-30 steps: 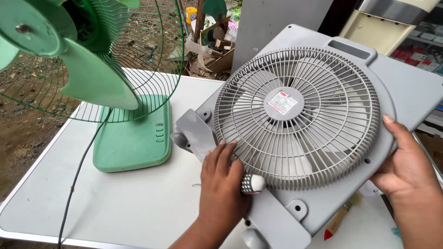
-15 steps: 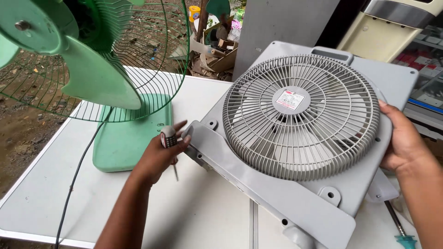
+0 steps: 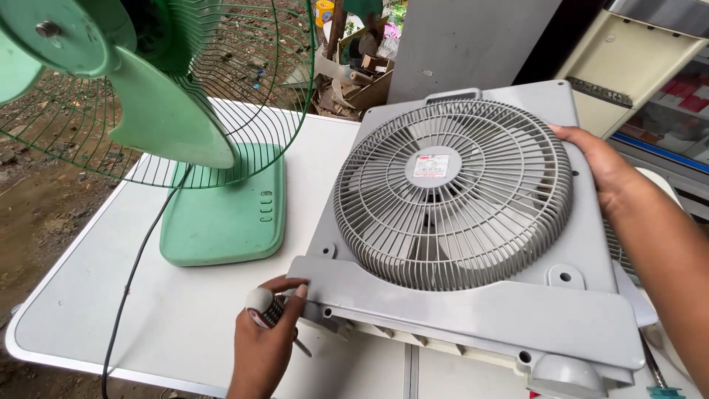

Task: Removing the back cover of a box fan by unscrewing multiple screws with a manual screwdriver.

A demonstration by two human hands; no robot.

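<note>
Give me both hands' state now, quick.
Left hand: shut on white-handled screwdriver, touching grey plastic box fan.
Right hand: gripping the fan's edge.

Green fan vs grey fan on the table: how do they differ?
The green fan stands upright on its base with its front guard off, blades bare; the grey box fan is tilted, held by the right hand, its round grille on. The green guard is thin wire; the grey grille is plastic. Both rest on the white table.
</note>
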